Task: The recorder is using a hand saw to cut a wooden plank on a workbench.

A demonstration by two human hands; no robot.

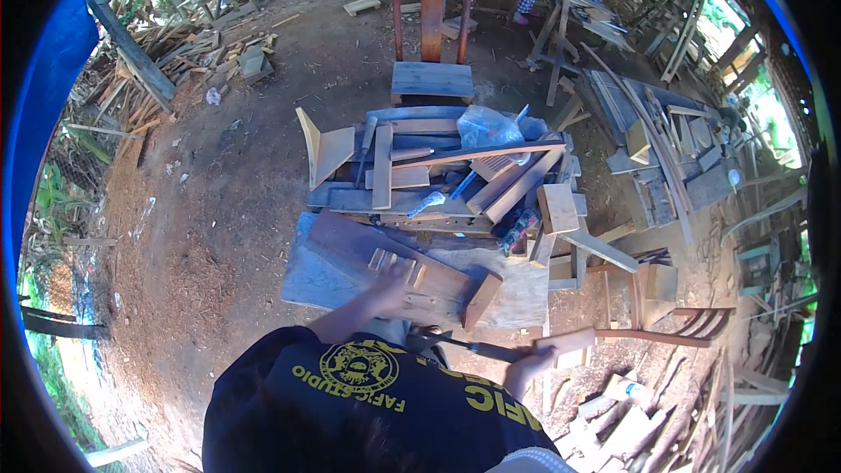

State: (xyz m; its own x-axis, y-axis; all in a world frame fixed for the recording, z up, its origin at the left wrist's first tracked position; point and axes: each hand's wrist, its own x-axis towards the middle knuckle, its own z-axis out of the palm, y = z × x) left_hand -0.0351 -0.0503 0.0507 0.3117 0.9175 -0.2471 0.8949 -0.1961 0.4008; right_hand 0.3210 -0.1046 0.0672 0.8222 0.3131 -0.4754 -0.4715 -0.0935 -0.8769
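At five o'clock your right hand (529, 361) grips a tool (477, 348); seven, left hand (392, 289) at wooden strips (420, 275), grip unclear; six, yellow-lettered shirt (429, 416).

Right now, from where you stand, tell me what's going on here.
Someone is at a wood-strewn bench. The left hand is at some small sticks on a brown board; whether it grips them is hard to tell. The right hand holds a dark tool by its end, off the board. More wood lies piled beyond the board, and a chair stands past that.
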